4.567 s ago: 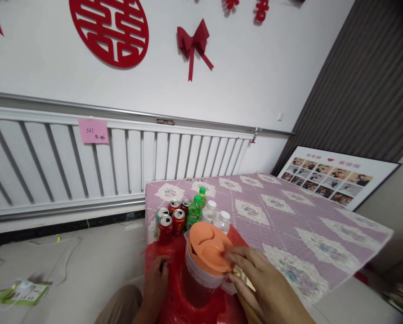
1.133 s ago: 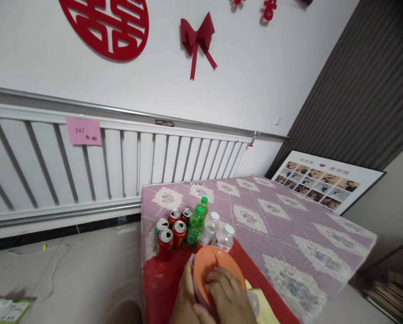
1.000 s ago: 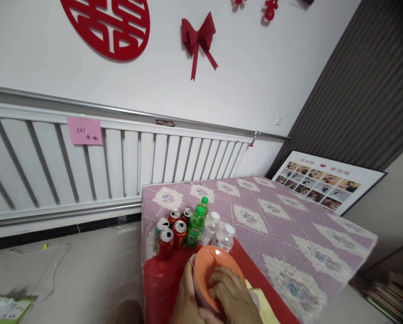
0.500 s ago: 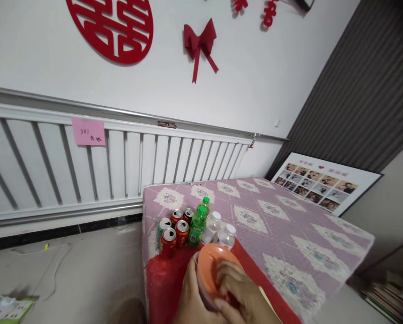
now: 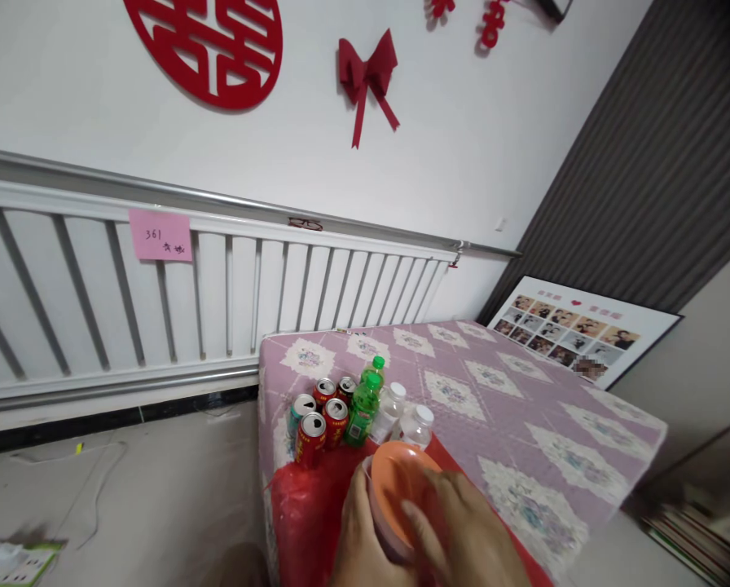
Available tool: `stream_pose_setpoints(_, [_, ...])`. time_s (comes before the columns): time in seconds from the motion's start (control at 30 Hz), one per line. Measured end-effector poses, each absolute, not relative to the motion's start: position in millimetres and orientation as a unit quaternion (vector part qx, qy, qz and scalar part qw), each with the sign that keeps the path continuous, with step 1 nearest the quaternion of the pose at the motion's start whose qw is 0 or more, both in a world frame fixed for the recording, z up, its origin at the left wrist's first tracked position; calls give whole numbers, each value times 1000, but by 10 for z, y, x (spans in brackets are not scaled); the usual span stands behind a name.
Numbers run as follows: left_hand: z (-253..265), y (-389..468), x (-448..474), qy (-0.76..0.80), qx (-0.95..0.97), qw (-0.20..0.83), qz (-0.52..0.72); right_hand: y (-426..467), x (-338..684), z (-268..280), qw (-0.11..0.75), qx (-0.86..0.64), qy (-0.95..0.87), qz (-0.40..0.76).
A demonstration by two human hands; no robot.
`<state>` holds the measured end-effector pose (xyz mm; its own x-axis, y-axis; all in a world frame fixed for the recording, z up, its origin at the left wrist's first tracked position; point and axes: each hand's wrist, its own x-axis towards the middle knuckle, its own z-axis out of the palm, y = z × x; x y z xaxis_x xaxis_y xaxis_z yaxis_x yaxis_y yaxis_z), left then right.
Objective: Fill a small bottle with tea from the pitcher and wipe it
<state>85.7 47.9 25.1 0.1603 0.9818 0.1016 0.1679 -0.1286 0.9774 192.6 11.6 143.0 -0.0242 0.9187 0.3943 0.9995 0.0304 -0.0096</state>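
One orange dish point(image 5: 393, 465): straight ahead of the person, between the left hand point(image 5: 365, 542) and the right hand point(image 5: 478, 530), tilted at the mouth of a pale cup point(image 5: 383, 526); its longer outline runs steeply from upper left to lower right, hollow side turned up.
Nearer hand: the right — its thumb and fingers are over the dish's hollow, blurred, so I cannot tell whether they grip the dish or only press on it.
Left hand: wrapped round the cup's left wall, holding it; the two hands are close together, one on each side.
Cup: leaning, its inside hidden by the dish; I cannot tell what it holds, nor whether the dish sits fully in the mouth.
Red sheet: point(image 5: 307, 518) spread below the hands, over the near part of a purple patterned cover point(image 5: 456, 391).
Two clear jars: point(image 5: 384, 417) just beyond the dish, white caps on, contents unclear.
Two green bottles: point(image 5: 360, 420) upright left of the jars, one behind the other, green caps on.
Five cans: point(image 5: 312, 444) grouped left of the bottles, upright, tops dark at the openings — what is inside cannot be seen.
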Motion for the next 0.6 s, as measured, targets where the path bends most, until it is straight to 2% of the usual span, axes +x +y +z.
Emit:
stream_pose_setpoints(0.23, [158, 557, 850, 440, 633, 475, 424, 381, 1807, 1596, 25, -764, -641, -69])
stream_pose_setpoints(0.6, [131, 559, 860, 422, 621, 486, 447, 433, 1892, 1622, -2, -730, -683, -27])
